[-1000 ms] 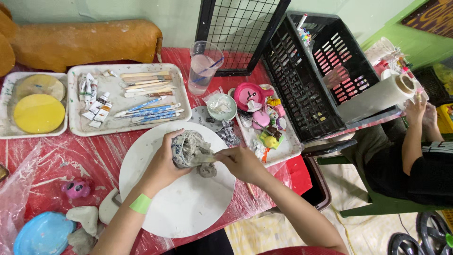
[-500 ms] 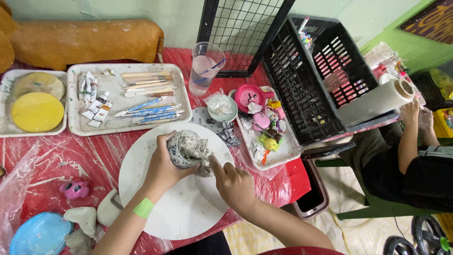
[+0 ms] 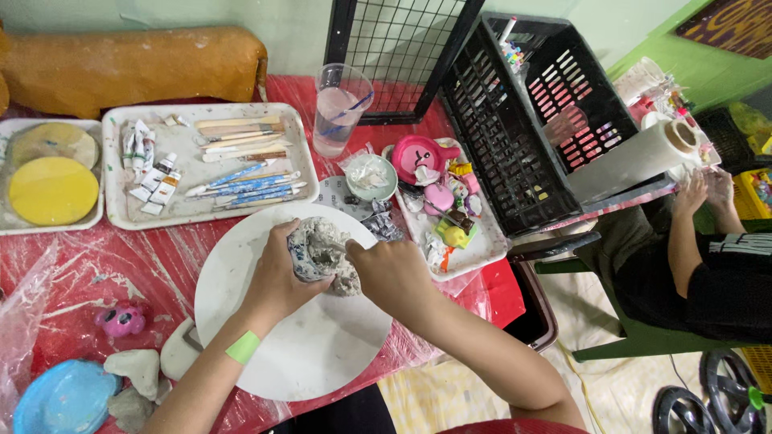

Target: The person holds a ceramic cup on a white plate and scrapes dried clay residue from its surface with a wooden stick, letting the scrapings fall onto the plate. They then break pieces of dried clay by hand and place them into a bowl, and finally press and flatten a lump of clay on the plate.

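In the head view, at the centre of the frame, the left hand (image 3: 277, 277) wraps its fingers around a crumpled bag of grey clay (image 3: 318, 251), the grip clenched on it from the left, a green band on the wrist below. The right hand (image 3: 392, 273) meets the bag from the right, its fingertips pressed into the open top and onto the grey lump; its grip is closed on the clay, though how much it pinches cannot be told. Bag and clay sit over the upper part of a round white board (image 3: 314, 354), which lies on the bench (image 3: 145, 265), covered in red plastic sheet. In the upper left, a white tray (image 3: 277, 201) holds paint tubes, wooden tools and blue-handled brushes. Just above the board stands a clear cup of cloudy water (image 3: 338, 108), and beside it a small bowl (image 3: 370, 177). A black crate (image 3: 515, 137) fills the upper right, tilted on its side. At the far right edge another person's hands (image 3: 706, 189) touch a roll of film (image 3: 635, 161).
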`<state>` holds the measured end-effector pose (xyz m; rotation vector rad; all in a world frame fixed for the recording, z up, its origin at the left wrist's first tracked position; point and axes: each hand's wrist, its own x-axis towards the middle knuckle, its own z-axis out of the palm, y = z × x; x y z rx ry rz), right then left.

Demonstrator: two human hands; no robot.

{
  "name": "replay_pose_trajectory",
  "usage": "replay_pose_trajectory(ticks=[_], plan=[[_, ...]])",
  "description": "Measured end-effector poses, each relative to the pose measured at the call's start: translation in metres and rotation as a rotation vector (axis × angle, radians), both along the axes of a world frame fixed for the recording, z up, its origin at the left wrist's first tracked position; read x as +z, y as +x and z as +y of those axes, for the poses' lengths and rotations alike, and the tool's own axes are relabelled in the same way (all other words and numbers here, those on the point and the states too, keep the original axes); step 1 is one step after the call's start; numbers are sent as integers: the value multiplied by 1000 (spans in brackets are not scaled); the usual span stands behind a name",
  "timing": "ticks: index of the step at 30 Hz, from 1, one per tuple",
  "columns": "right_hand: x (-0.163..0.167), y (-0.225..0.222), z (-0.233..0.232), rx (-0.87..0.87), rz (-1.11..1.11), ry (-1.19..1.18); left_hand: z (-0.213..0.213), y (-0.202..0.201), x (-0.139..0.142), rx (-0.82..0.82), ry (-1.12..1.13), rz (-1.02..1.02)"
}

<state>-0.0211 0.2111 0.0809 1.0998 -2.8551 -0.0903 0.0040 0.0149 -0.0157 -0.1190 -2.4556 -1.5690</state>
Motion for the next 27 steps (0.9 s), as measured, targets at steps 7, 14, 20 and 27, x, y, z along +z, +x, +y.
replay_pose_trajectory(ticks=[7, 14, 20, 27], plan=[[4, -5, -13, -6, 66, -103, -3, -5, -9, -15, -21, 28], [44, 15, 23, -144, -31, -47, -7, -2, -13, -103, 25, 25], [37, 10, 8, -150, -88, -3, -10, -5, -8, -136, 33, -38], [42, -17, 4, 1, -110, -55, -9, -6, -4, -153, 34, -124]])
